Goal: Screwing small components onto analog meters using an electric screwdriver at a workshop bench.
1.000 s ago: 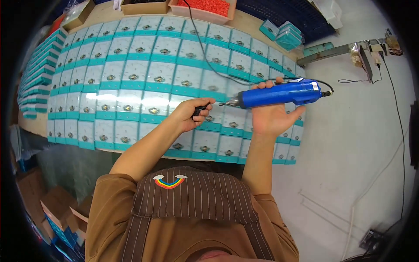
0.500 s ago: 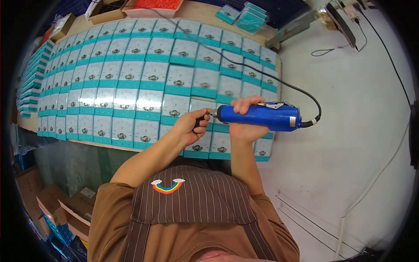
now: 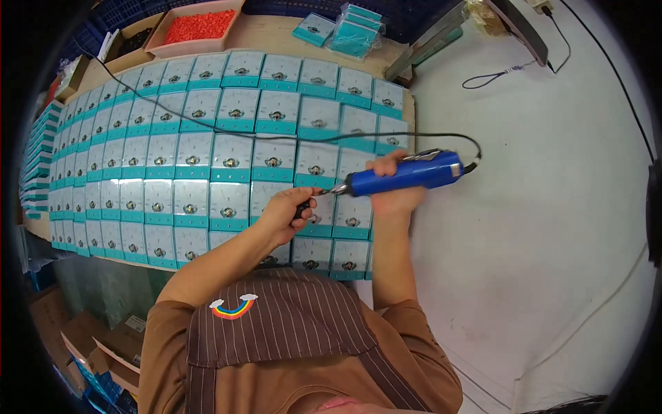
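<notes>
My right hand point(image 3: 398, 199) is wrapped round a blue electric screwdriver point(image 3: 420, 174), held nearly level with its cord end to the right and slightly raised. Its metal nose points left at my left hand point(image 3: 279, 215). The fingers of that hand are closed on a small black part point(image 3: 302, 209), mostly hidden by them. The tip of the bit meets the pinched fingertips; whether it touches the black part I cannot tell. Below both hands lie rows of flat white-and-teal panels point(image 3: 231, 162), each with a small shiny metal fitting near its teal strip.
The screwdriver's black cord point(image 3: 276, 137) runs left across the panels. At the back stand a tub of red pieces point(image 3: 160, 51), a box of dark pieces point(image 3: 118, 63) and plastic-wrapped teal packs point(image 3: 355, 38). Stacked panels point(image 3: 40, 162) line the far left. Open cartons point(image 3: 86, 338) sit lower left.
The view has shifted, so the panels appear lower and further left. The screwdriver has tilted, its cord end higher and its nose pointing slightly down. Both hands keep their holds.
</notes>
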A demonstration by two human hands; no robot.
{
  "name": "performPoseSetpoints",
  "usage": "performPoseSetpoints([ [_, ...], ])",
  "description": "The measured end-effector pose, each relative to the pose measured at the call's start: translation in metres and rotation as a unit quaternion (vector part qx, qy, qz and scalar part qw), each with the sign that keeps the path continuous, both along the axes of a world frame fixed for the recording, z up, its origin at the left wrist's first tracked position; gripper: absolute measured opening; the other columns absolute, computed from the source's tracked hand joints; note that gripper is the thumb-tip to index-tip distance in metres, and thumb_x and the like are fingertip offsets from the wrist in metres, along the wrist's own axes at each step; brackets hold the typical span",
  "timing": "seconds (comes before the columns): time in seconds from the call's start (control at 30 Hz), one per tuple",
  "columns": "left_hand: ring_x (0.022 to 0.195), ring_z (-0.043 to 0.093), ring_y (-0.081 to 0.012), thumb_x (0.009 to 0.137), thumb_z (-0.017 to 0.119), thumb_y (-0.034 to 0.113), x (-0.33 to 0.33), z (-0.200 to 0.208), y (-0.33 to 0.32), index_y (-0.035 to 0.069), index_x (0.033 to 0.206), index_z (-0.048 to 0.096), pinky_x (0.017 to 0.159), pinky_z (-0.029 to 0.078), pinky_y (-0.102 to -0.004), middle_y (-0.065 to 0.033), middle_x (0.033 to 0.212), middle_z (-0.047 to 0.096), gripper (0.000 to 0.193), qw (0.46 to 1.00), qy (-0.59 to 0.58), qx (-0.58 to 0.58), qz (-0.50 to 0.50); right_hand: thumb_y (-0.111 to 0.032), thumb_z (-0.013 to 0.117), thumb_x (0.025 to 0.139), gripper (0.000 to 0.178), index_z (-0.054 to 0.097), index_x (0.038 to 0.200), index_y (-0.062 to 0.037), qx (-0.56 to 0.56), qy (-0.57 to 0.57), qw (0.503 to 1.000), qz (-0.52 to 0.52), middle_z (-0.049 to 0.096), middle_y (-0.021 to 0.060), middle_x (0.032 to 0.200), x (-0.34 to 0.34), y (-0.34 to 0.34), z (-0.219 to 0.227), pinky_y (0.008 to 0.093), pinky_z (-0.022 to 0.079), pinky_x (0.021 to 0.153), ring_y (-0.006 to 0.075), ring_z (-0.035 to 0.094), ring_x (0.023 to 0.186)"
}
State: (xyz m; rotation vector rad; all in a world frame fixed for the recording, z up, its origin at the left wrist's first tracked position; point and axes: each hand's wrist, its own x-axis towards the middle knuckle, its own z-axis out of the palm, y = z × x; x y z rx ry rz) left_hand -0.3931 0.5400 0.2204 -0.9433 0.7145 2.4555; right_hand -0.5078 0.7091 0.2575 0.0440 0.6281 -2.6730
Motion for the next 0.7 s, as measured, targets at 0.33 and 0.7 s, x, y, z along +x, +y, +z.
performPoseSetpoints([
  [0.33,0.052,0.042,-0.0075,0.092,0.044,0.019,-0.059,-0.025,-0.058,0.000,0.092,0.057,0.036,0.024,-0.0173,-0.0053,0.072,0.053,0.023,0.991,0.109,0.004,-0.077,-0.048,0.026,0.085,0.058,0.054,0.093,0.0016,0.260,0.168,0.910,-0.275,0.053,0.0109,0.057,-0.188,0.003,-0.030,0.0290,0.042,0.060,0.0208,0.050,0.055],
  [0.7,0.047,0.039,-0.0065,0.094,0.044,0.024,-0.069,-0.041,-0.091,0.003,0.090,0.057,0.036,0.023,-0.0179,-0.0028,0.065,0.051,0.025,0.993,0.032,-0.011,-0.109,-0.049,0.031,0.084,0.052,0.055,0.085,-0.0032,0.267,0.098,0.926,-0.250,0.052,0.0095,0.058,-0.210,-0.023,-0.059,0.0320,0.043,0.061,0.0210,0.049,0.055],
])
